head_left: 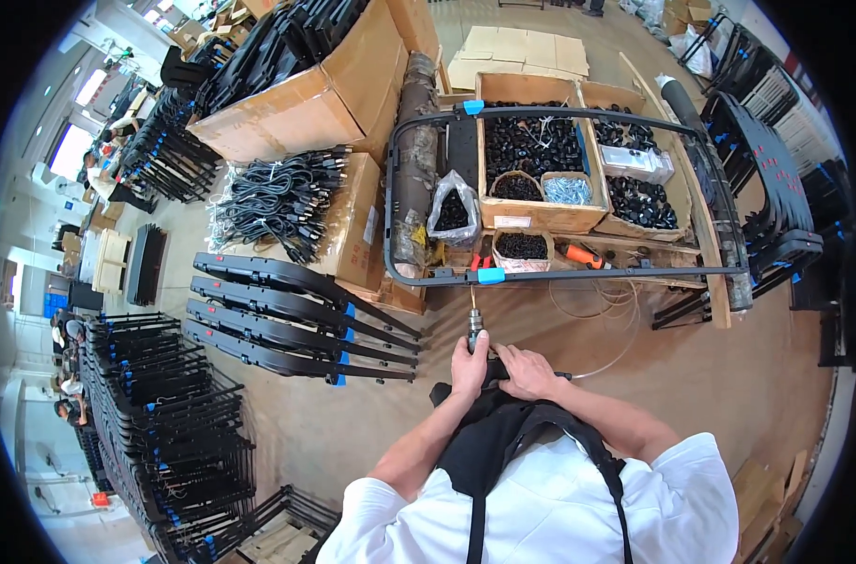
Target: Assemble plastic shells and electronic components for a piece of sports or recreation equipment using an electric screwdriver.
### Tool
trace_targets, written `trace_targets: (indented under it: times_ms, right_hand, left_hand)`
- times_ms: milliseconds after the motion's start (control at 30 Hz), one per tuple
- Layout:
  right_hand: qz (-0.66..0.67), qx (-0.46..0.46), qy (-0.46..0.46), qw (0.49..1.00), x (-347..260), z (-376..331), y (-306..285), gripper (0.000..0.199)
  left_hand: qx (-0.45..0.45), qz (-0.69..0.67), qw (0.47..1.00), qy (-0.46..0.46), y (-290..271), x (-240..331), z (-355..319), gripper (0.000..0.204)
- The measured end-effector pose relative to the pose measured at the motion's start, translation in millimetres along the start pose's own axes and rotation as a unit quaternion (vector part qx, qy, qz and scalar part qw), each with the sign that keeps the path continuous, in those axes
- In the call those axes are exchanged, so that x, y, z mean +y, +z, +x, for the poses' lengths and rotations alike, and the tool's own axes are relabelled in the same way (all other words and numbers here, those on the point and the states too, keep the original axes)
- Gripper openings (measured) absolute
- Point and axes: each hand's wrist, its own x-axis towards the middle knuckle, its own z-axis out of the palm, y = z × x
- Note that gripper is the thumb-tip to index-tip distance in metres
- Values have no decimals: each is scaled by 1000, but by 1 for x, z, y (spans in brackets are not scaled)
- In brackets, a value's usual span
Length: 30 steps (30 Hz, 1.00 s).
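In front of my body I grip a drill [475, 321] with a silver chuck and a long thin bit. My left hand [467, 368] wraps round its body, thumb on top. My right hand [527, 373] closes over its rear part, where the handle is mostly hidden. The bit points away from me and reaches the near bar of a black rectangular metal frame [578, 275], close to a strip of blue tape [491, 275]. Whether the tip touches the bar, I cannot tell. The frame lies across wooden boxes and a padded roller [414, 179].
Under the frame, wooden boxes [541, 219] hold black plastic parts and silver screws. An orange-handled tool [580, 254] lies near red-handled pliers [481, 252]. Bundled black cables [282, 202] sit on a carton at left, above stacked black frames [277, 320]. A thin hose [604, 365] trails right.
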Motion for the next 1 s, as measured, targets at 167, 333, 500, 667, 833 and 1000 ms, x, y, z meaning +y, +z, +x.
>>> trace_targets:
  times_ms: [167, 333, 500, 667, 833, 1000]
  right_hand:
    - [13, 0, 12, 1000, -1, 4, 7, 83]
    - [26, 29, 3, 999, -6, 12, -3, 84]
    - [16, 83, -2, 996, -10, 40, -6, 83]
    - [19, 93, 12, 995, -17, 52, 8, 82]
    - [41, 78, 24, 996, -16, 57, 11, 76]
    - [35, 73, 29, 996, -19, 58, -1, 80]
  left_hand:
    - [-7, 35, 999, 8, -5, 1, 7, 40]
    - [-4, 50, 999, -5, -9, 14, 19, 42]
    - [-12, 38, 999, -2, -13, 23, 54, 49]
    - [-29, 98, 995, -19, -26, 20, 68, 59]
    - [-24, 102, 994, -10, -27, 21, 69, 56]
    - [-16, 108, 994, -3, -22, 21, 73, 51]
